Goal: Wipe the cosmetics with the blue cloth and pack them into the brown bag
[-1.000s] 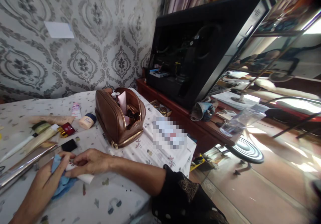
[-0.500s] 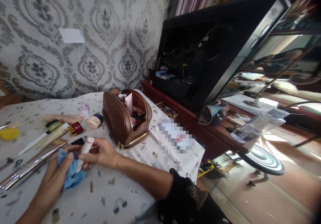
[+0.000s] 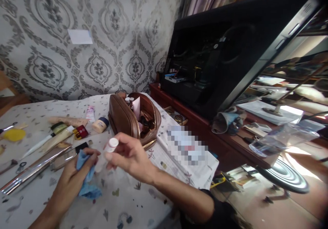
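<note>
My right hand (image 3: 132, 157) is closed on a small white bottle (image 3: 112, 145) with a white cap, held above the cloth; its lower part is blurred and pale. A crumpled blue cloth (image 3: 88, 184) is gripped in my left hand (image 3: 74, 176), just left of the bottle and apart from it. Behind my right hand stands a brown toiletry bag (image 3: 123, 114), unzipped, with a pink tube (image 3: 136, 108) and several small bottles inside. Left of the bag lie a cream jar with a dark lid (image 3: 99, 124), a dark red box (image 3: 81, 132) and several tubes.
A long silver tube (image 3: 36, 169) and a flat clear case (image 3: 66, 159) lie by my left hand. A patterned tablecloth (image 3: 133, 205) covers the table. To the right, a large black television (image 3: 217, 58) stands on a red-brown cabinet, beside a clear plastic container (image 3: 282, 140).
My right hand has lifted the bottle away from the blue cloth, up and to the right. The cloth now hangs from my left hand alone. The view has shifted slightly left.
</note>
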Demonstrator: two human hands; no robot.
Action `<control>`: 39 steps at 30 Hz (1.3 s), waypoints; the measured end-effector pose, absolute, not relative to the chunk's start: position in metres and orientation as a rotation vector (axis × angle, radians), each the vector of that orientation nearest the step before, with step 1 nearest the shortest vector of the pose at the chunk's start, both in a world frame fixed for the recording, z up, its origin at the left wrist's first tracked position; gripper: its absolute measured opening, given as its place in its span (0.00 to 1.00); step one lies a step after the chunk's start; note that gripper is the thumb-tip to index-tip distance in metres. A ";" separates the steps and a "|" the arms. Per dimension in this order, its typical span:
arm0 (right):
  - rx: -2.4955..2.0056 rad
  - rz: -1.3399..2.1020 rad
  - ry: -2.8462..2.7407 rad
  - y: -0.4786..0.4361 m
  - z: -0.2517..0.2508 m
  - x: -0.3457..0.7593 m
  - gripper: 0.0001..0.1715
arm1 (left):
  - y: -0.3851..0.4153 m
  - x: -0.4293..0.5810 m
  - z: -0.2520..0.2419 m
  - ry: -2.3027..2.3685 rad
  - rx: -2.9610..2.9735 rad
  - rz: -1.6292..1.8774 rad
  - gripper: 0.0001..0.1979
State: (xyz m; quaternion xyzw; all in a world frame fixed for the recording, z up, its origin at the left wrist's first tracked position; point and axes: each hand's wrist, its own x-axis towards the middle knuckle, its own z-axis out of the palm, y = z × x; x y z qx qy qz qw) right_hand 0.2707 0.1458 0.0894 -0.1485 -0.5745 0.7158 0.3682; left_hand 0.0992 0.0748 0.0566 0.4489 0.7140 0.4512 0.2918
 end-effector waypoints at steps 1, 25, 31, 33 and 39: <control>-0.423 1.751 -1.506 0.148 0.098 0.283 0.25 | 0.078 0.106 0.062 1.837 1.327 1.151 0.28; -0.870 0.317 -2.101 0.221 0.113 0.378 0.13 | 0.125 0.193 0.028 1.318 2.114 0.587 0.51; -0.890 0.227 -2.255 0.225 0.103 0.379 0.10 | 0.124 0.193 0.022 1.292 2.115 0.581 0.53; -0.885 0.181 -2.302 0.225 0.098 0.379 0.08 | 0.124 0.192 0.020 1.287 2.116 0.582 0.54; -0.876 0.148 -2.451 0.225 0.091 0.379 0.07 | 0.124 0.193 0.024 1.293 2.143 0.515 0.55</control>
